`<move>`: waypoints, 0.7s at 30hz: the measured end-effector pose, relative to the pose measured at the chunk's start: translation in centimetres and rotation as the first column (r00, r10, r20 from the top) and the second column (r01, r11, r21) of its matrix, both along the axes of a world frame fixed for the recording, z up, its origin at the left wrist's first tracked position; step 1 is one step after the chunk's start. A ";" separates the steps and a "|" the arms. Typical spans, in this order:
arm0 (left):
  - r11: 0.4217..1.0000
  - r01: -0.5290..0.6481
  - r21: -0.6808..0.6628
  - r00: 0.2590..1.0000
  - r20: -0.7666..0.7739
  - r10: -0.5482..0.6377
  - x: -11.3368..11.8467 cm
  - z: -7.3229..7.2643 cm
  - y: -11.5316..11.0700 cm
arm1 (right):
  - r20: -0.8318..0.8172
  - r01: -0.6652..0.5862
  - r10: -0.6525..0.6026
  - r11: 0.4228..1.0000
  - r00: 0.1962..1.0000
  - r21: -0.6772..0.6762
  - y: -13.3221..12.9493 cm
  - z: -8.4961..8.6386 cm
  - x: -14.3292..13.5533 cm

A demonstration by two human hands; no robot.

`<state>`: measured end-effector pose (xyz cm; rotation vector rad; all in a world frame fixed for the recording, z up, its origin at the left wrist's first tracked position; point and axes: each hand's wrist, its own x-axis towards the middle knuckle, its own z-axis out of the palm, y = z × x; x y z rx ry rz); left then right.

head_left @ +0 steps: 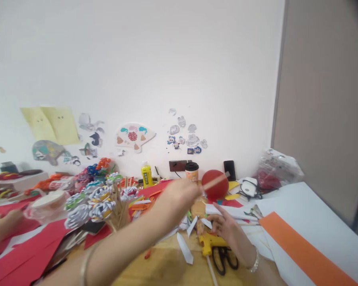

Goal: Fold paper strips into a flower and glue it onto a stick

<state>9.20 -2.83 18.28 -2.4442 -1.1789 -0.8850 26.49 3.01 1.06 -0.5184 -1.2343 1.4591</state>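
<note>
My left hand (186, 194) reaches across the middle of the table, its fingers closed on a thin wooden stick (213, 182). The stick points right, in front of a red round object (217, 192). Lower right, my right hand (225, 224) has its fingers apart with nothing visible in them. It hovers beside a yellow glue gun (209, 242), from which a pale stick (211, 270) sticks out toward me. Black-handled scissors (223, 260) lie by the gun. White folded paper strips (185, 248) are scattered to its left.
Rolled-paper flowers (103, 208) on sticks stand left of centre. Beyond them, another person's hand (10, 222) rests over red paper (26, 256). A yellow glue bottle (146, 174) and a lidded cup (192, 171) stand by the wall. An orange strip (301, 250) lies on white sheets at right.
</note>
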 end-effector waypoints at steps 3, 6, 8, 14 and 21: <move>0.946 0.225 -0.234 0.974 0.048 -0.220 1.1 -7.0 1.4 | -0.182 -0.013 0.000 0.998 0.983 -0.067 -0.2 0.8 0.8; 0.849 0.281 -0.448 0.960 0.149 -0.239 0.1 -10.1 3.5 | -0.158 0.079 -0.091 0.994 0.983 -0.080 0.0 0.9 1.5; 0.874 0.173 -0.454 0.981 0.155 -0.114 -1.5 -11.2 5.2 | -0.112 0.174 -0.181 0.982 0.977 -0.071 0.4 0.8 1.8; 0.843 -0.060 -0.535 0.990 0.077 0.119 -6.4 -16.9 9.5 | 0.094 0.306 -0.302 0.952 0.948 -0.019 1.3 -0.1 1.7; 0.806 0.173 -0.566 0.812 0.545 0.209 -8.1 -18.3 8.8 | 0.294 0.271 -0.291 0.957 0.910 0.108 0.6 -0.9 0.7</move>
